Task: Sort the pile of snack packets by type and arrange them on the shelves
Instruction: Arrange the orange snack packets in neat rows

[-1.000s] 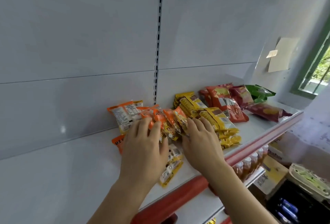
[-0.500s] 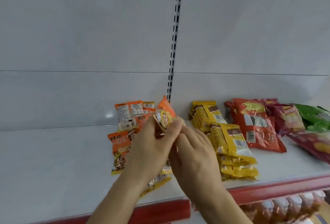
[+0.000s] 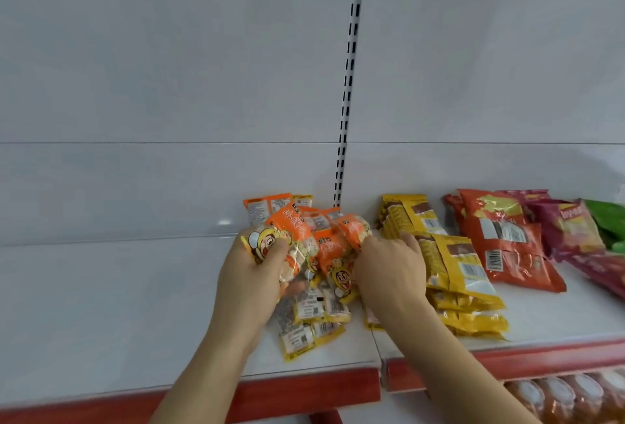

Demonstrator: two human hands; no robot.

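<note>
Orange snack packets (image 3: 297,237) bunch between both hands: left hand (image 3: 250,275) grips them, right hand (image 3: 389,268) curls around.

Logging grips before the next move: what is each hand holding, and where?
Left hand grips an orange cartoon-print plastic snack packet by its lower end. Right hand rests on neighbouring orange packets; its grip cannot be told.

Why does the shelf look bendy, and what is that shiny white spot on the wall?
Head view: the wide-angle lens curves the shelf edge and tilts the slotted post. Head view: the white spot is glare from a light on the glossy back panel. Head view: the orange packets between the left hand and right hand look slightly soft; print stays unreadable.
</note>
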